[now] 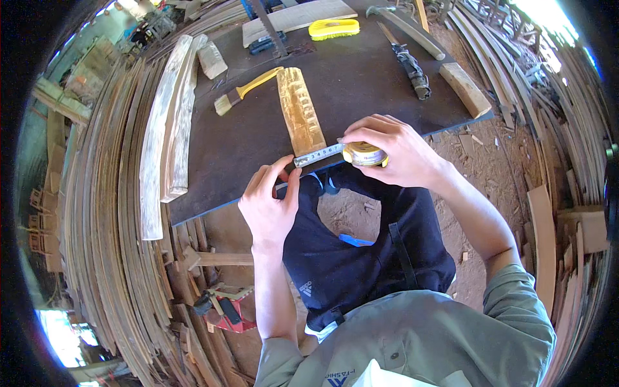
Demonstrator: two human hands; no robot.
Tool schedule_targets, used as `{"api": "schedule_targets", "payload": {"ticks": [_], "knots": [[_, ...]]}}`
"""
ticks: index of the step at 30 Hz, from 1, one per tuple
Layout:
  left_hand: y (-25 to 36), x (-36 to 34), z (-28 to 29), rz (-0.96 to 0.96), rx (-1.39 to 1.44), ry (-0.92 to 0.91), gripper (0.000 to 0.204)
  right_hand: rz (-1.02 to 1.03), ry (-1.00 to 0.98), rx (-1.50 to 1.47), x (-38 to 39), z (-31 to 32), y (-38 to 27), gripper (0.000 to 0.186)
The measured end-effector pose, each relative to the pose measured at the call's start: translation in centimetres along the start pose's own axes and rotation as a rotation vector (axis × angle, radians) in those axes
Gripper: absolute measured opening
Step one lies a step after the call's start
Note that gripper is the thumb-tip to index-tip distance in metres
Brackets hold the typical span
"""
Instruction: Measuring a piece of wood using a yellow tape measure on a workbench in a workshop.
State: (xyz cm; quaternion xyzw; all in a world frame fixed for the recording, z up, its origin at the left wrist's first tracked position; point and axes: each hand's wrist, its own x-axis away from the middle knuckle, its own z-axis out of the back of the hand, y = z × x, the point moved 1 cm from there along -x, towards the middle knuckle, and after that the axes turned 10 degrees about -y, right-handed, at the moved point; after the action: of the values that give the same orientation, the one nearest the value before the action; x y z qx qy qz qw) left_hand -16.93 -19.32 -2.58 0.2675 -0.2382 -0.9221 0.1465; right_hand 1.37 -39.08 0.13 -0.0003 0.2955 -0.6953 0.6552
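A carved, yellowish piece of wood (301, 109) lies on the dark tabletop (238, 148), its near end toward me. Across that end runs the pulled-out blade of a tape measure (365, 154). My right hand (398, 151) is closed around the yellow tape case at the blade's right end. At the other end, my left hand (271, 200) pinches the blade's tip between thumb and forefinger, beside the wood's near left corner.
A yellow-handled paintbrush (248, 90) lies left of the carved wood. Farther back are a yellow scrubbing brush (333, 29) and a hammer (406, 32). A black-wrapped tool (411, 71) and a wood block (464, 90) lie right; long boards (169, 122) lie along the left edge.
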Motion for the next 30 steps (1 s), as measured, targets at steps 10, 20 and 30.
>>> {"api": "schedule_targets", "payload": {"ticks": [10,20,30], "knots": [[0.0,-0.3,0.0,0.005,0.001,-0.013,0.023,-0.031,0.108,-0.072,1.1,-1.4,0.6,0.051],[0.1,-0.1,0.1,0.036,-0.037,-0.035,0.022,-0.009,0.147,-0.191,0.9,-1.8,1.5,0.053],[0.2,-0.5,-0.1,-0.063,-0.010,-0.001,0.020,-0.112,0.188,-0.366,0.6,-1.4,1.6,0.057]]}}
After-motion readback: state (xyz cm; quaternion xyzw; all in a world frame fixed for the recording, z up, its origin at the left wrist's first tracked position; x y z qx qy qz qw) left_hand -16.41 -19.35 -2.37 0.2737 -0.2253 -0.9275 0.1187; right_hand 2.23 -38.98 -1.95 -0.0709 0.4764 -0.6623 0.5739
